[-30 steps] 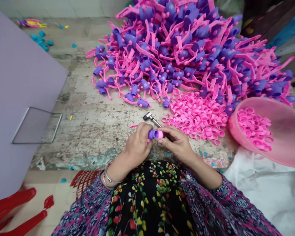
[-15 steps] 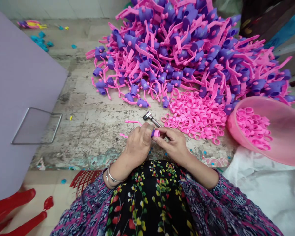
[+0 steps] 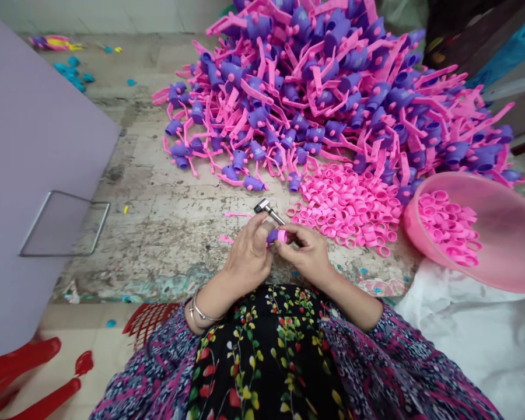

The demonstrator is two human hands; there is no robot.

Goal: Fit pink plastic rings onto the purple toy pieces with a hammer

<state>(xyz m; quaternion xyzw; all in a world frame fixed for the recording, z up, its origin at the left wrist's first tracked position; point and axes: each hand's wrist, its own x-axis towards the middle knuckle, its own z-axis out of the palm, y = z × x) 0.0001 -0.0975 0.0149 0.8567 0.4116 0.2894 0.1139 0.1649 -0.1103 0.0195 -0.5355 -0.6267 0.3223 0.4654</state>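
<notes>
Just above my lap, my left hand is closed round a small purple plastic piece with pink arms sticking out to the left. A pink ring sits at the right end of that piece, and the fingertips of my right hand pinch it. Beyond my fingers shows a small metal hammer, its head pointing up and left. Its handle runs behind my right fingers, so I cannot tell whether they hold it. Loose pink rings lie in a heap beyond my right hand.
A large pile of purple pieces with pink arms fills the far side of the worn tabletop. At right stands a pink bowl with rings inside, beside white cloth. A lilac panel with a wire handle borders the left.
My left fingers have loosened and spread a little, and more of the purple piece shows. The piece and its ring have shifted slightly right. The hammer stays in place.
</notes>
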